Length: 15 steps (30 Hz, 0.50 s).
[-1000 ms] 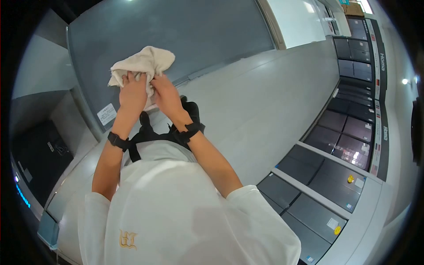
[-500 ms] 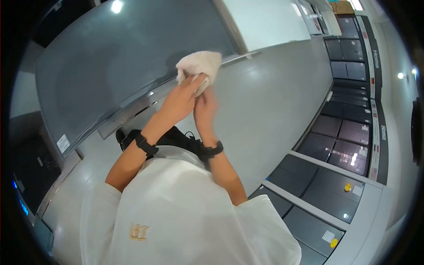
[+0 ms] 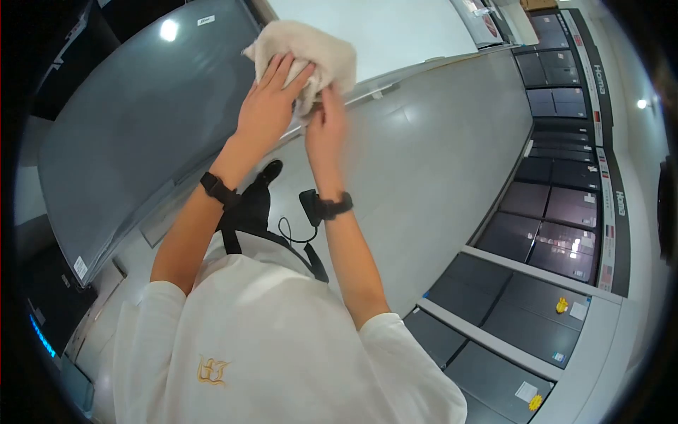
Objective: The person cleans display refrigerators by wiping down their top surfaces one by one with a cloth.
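A cream-coloured cloth (image 3: 314, 51) hangs bunched and folded between my two hands. My left hand (image 3: 268, 106) lies over its near side, fingers bent into the fabric. Lower down on the right, my right hand (image 3: 326, 138) pinches the cloth's bottom edge; motion blurs its outer side. Behind the cloth are a large dark grey panel (image 3: 148, 106) and a white panel (image 3: 395, 32), side by side. Whether the cloth touches either one, I cannot tell.
Grey floor (image 3: 417, 155) stretches away to the right. Dark refrigerators (image 3: 537, 205) line the right wall, some with labels or yellow stickers. A black shoe (image 3: 270, 172) shows below my left forearm. From my right wrist strap, a small black device (image 3: 308, 207) trails a cable.
Both hands have moved up and away from my body with the cloth, from the grey panel's edge toward the white panel. More of the cloth is now spread out.
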Available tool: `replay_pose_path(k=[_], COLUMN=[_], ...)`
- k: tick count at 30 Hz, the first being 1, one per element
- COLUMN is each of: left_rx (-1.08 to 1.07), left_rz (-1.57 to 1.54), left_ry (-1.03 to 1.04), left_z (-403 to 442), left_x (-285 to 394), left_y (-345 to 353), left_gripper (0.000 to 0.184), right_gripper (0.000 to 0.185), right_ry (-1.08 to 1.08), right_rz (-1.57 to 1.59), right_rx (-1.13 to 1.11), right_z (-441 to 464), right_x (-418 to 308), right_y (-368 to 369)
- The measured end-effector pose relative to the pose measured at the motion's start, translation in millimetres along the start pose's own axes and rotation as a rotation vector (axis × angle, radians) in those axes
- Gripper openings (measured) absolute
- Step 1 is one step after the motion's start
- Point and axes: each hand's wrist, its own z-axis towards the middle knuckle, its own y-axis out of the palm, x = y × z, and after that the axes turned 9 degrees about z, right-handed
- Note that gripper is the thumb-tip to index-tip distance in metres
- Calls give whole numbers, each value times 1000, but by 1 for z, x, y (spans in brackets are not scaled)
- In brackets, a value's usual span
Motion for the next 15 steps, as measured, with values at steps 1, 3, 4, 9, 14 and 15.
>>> replay_pose_path(k=[1, 3, 4, 9, 14, 15], left_rx=[-84, -254, -282, -234, -239, -241], left_rz=[0, -4, -13, 0, -74, -77], left_ry=[-7, -14, 1, -6, -154, -169], left_z=[2, 1, -2, 7, 34, 38], left_x=[-5, -20, -29, -54, -55, -55], left_y=[18, 59, 72, 117, 119, 118], left_gripper=[61, 58, 56, 53, 51, 52], right_gripper=[50, 47, 46, 41, 43, 45], right_ry=[-3, 54, 81, -113, -60, -29], right_rz=[8, -306, -466, -312, -145, -107], right_rx=[-89, -316, -425, -536, -691, -672], right_z=[10, 22, 25, 57, 96, 107], right_x=[19, 71, 97, 132, 153, 161], right_y=[2, 6, 8, -17, -33, -34])
